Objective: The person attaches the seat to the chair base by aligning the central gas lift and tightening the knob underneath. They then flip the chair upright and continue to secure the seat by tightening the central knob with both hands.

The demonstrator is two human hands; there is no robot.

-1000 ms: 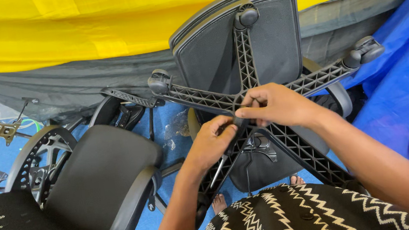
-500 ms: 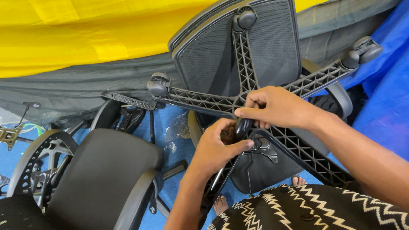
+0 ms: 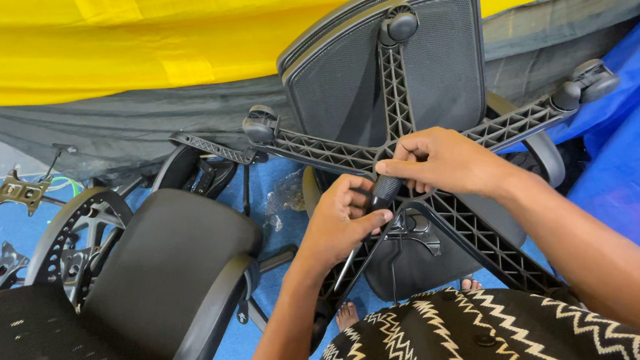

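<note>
Yellow sheet [image 3: 91, 38] above grey tarp [image 3: 99, 130]; blue floor [image 3: 275, 192]. Black chair seat [image 3: 173, 270] left, cut off. Star-shaped chair base [image 3: 398, 104] upturned, hub hidden by hands. Right hand [image 3: 446, 163] pinches the black cylinder [image 3: 385, 190] at the hub; left hand [image 3: 339, 224] grips it lower down.

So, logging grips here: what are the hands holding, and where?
Both hands, left hand and right hand, pinch a short black cylinder at the star base hub.

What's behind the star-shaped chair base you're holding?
Behind the star base stands a black mesh chair back, with grey and yellow tarp beyond. Both hands cover the hub, so its centre is hidden.
</note>
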